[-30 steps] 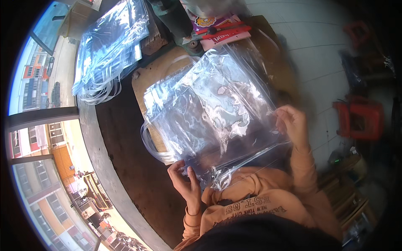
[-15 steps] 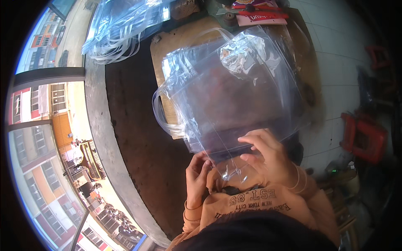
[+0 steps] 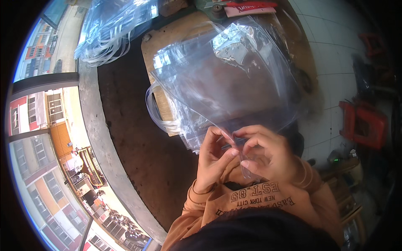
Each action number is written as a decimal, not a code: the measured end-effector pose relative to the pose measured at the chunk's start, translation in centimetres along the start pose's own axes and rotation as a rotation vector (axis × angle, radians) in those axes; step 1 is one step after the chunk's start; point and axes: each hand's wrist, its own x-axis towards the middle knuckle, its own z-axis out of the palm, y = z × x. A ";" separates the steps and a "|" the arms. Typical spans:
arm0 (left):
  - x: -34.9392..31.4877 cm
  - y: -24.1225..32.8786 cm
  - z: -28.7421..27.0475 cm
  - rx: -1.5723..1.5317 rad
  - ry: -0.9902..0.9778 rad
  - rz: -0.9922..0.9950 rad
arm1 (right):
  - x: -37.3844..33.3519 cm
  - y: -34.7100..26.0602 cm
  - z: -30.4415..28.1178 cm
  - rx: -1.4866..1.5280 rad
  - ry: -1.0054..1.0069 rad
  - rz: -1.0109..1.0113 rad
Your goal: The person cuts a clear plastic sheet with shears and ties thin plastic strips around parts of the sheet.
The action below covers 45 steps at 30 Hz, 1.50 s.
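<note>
Clear plastic bags [image 3: 217, 92] lie layered in front of me, wrinkled and shiny near the far end. The near edge of the top sheet is gathered and lifted toward my body. My left hand [image 3: 214, 161] pinches that edge between thumb and fingers. Close beside it, my right hand [image 3: 270, 152] has its fingers curled in on the same plastic; the exact contact of its fingertips is hard to make out. A loose strip of the clear film hangs below the fingers. Pale strap handles [image 3: 154, 111] loop out on the left side of the layers.
A worn wooden board [image 3: 151, 54] lies under the bags. More clear bags [image 3: 115, 25] with white straps are piled at the far left. A red-handled tool [image 3: 251, 5] rests on a pink packet [image 3: 247, 12]. A concrete ledge [image 3: 91, 100] runs along the left; a red stool [image 3: 364, 123] stands right.
Both hands have come together at the near edge of the plastic. My right hand has closed from loosely spread fingers, and the sheet's edge is now gathered up between the hands.
</note>
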 end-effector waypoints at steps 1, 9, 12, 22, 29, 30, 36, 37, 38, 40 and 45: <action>0.1 -0.1 0.2 0.019 0.006 0.009 | 0.0 0.0 0.0 0.012 -0.003 0.016; 0.5 -0.3 1.1 0.046 0.065 0.026 | -0.1 0.5 -0.4 0.308 -0.045 0.172; 0.5 -0.1 1.5 0.045 0.083 0.004 | 0.0 0.8 -0.7 0.453 -0.039 0.204; 0.9 0.8 1.9 0.151 0.070 -0.080 | 0.0 2.0 -2.4 0.555 -0.021 0.263; 0.8 0.2 1.6 0.072 0.086 -0.023 | 0.5 1.8 -2.1 0.567 0.011 0.253; 0.7 0.3 1.6 0.063 0.089 -0.024 | 0.5 1.9 -2.1 0.567 0.012 0.244; 0.7 0.1 1.5 0.014 0.095 -0.031 | 0.7 1.8 -2.2 0.597 0.028 0.278; 0.8 0.0 1.5 0.014 0.094 -0.035 | 0.7 1.8 -2.2 0.609 0.040 0.280; 0.8 0.1 1.6 0.023 0.091 -0.036 | 0.7 1.7 -2.2 0.621 0.051 0.281; 0.8 0.2 1.6 0.039 0.089 -0.033 | 0.8 1.7 -2.0 0.628 0.065 0.291; 0.7 -0.2 1.1 0.040 0.090 0.000 | 0.8 1.9 -1.9 0.631 0.081 0.291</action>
